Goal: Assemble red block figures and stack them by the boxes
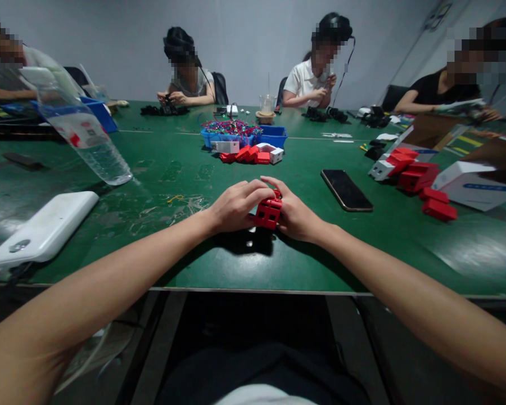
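Both my hands meet over a small red plastic block (pixel 268 212) just above the green table (pixel 219 264). My left hand (pixel 236 205) curls its fingers over the block's top and left side. My right hand (pixel 293 212) wraps it from the right, thumb and fingers closed on it. The block shows square openings on its near face. Its far side is hidden by my fingers.
A black phone (pixel 346 189) lies right of my hands. Red and white blocks (pixel 409 171) pile at right beside a white box (pixel 474 183). Blue bins (pixel 244 135) with coloured wires and more blocks stand ahead. A water bottle (pixel 82 132) and a white power bank (pixel 42 228) sit left. Several people work across the table.
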`<control>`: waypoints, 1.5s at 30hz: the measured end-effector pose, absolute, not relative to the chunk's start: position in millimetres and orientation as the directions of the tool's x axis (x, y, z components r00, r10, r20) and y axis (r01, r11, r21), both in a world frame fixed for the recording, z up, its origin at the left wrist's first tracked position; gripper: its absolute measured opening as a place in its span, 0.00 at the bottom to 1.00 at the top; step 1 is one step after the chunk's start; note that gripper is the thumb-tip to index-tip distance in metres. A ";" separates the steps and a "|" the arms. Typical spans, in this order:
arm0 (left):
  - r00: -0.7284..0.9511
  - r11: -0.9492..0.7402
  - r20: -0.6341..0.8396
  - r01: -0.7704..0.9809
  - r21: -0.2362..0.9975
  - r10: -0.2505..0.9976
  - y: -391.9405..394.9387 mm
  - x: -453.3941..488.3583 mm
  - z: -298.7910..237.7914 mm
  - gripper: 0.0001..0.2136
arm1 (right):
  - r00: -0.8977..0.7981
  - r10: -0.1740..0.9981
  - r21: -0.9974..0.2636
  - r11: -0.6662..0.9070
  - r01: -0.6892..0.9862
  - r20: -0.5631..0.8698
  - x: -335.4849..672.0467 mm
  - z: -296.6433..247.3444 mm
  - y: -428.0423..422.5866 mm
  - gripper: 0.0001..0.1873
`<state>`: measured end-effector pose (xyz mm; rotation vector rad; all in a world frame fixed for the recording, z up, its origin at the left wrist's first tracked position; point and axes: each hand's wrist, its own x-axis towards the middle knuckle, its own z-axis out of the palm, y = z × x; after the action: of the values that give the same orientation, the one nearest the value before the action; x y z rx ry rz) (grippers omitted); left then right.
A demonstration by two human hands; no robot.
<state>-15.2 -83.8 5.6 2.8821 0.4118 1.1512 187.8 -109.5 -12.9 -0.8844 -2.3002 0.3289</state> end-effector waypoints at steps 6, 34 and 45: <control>0.545 -0.907 0.730 0.314 0.280 0.413 -83.0 -10.8 4.5 0.24 | -0.566 0.646 -0.436 0.763 0.477 0.511 188.2 -9.9 -109.9 0.24; 0.565 -0.667 0.379 0.485 0.566 0.733 -68.5 -22.0 4.3 0.25 | -0.176 0.967 -0.946 0.222 0.234 0.184 187.0 5.1 -103.8 0.24; 0.491 -0.617 0.386 0.509 0.600 0.781 -64.3 -20.9 3.9 0.26 | -0.339 0.884 -0.886 0.409 0.220 0.324 190.4 1.5 -103.8 0.27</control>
<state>-20.9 -64.3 3.9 2.3327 1.0709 0.9072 190.4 -103.8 1.5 -0.9546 -1.7994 0.9646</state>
